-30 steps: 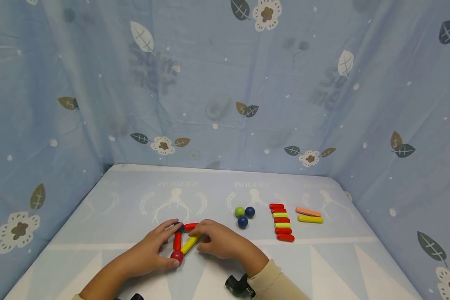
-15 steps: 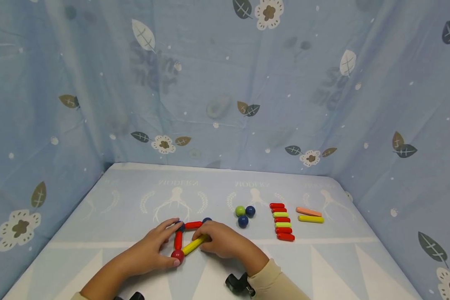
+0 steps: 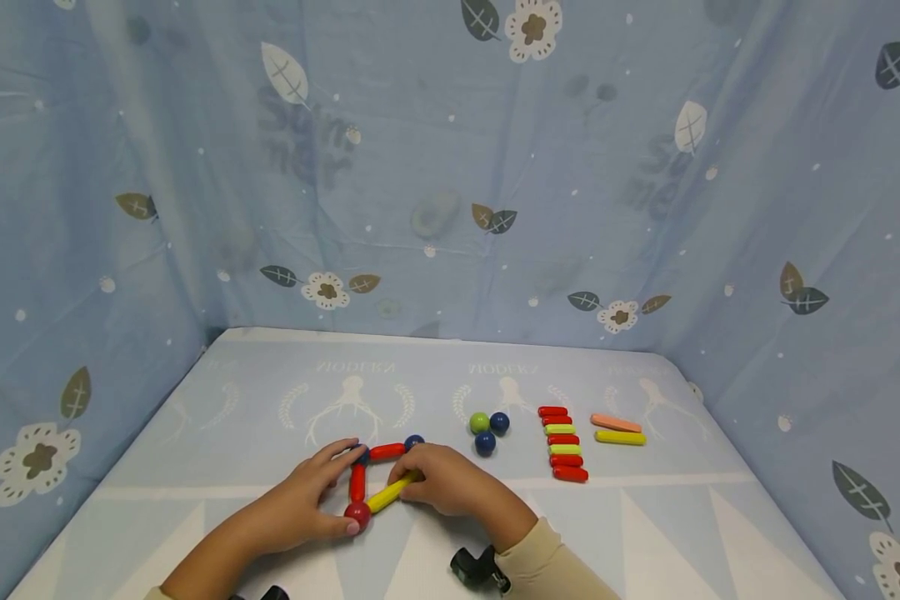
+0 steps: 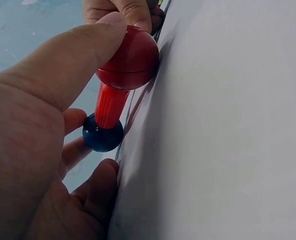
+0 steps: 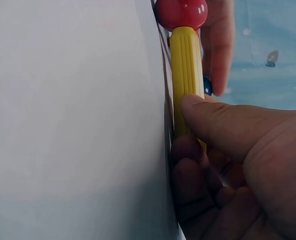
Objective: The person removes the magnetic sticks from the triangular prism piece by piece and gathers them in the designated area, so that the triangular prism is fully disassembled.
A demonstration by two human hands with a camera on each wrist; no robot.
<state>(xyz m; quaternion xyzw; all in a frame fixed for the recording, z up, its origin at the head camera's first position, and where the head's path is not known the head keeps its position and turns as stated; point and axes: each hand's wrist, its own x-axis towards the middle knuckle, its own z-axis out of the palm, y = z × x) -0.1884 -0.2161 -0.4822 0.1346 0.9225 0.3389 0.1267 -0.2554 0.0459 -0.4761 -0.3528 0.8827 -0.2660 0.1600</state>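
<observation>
While R grip (image 3: 444,481) pinches yellow rod (image 3: 387,496), end against red ball (image 3: 356,511), L grip (image 3: 300,504) holds that ball w/ thumb, blue ball (image 4: 103,139) w/ fingertips; red rod (image 3: 357,483) btwn. Farther R on tabletop (image 3: 435,383): 3 balls (image 3: 485,443), 7 short rods (image 3: 563,440) in col., 2 long rods (image 3: 620,437).

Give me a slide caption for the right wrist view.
Right hand pinching a yellow rod, its end against a red ball, with left hand fingers beyond.

Rods (image 3: 564,440) and balls (image 3: 485,442) on patterned table (image 3: 510,521)
</observation>
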